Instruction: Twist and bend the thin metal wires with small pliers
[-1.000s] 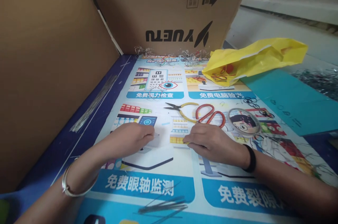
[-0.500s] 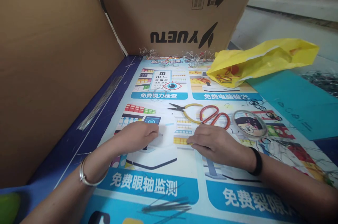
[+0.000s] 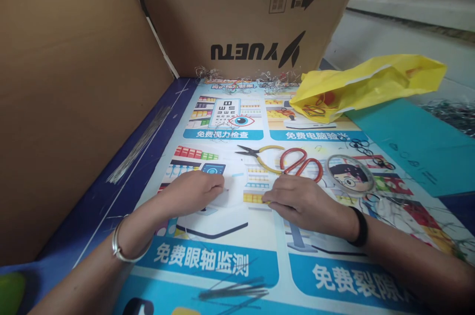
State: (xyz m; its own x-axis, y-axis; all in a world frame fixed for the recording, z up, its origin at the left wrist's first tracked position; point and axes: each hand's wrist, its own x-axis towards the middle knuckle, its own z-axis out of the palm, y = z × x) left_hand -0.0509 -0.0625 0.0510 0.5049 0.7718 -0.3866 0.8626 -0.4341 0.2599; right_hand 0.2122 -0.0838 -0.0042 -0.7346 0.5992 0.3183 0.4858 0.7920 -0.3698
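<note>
My left hand (image 3: 193, 191) rests knuckles-up on the printed poster (image 3: 222, 236), its fingers curled and pinched together toward the right. My right hand (image 3: 300, 201) lies opposite, fingers pinched toward the left. A thin, nearly invisible strand seems to run between the two pinches; I cannot make it out clearly. A silver bangle (image 3: 124, 250) circles my left wrist and a black band (image 3: 361, 228) my right. Just beyond my right hand lie yellow-handled pliers (image 3: 261, 154) and red-handled scissors (image 3: 300, 164).
Cardboard walls (image 3: 74, 82) stand at the left and back. A yellow plastic bag (image 3: 367, 82) lies back right. A roll of clear tape (image 3: 349, 174) sits right of the scissors. Thin wire pieces (image 3: 233, 290) lie near the front edge, more wires (image 3: 139, 144) along the left wall.
The view shifted slightly between the earliest frame and now. Both hands have stayed in the same pinched posture on the poster.
</note>
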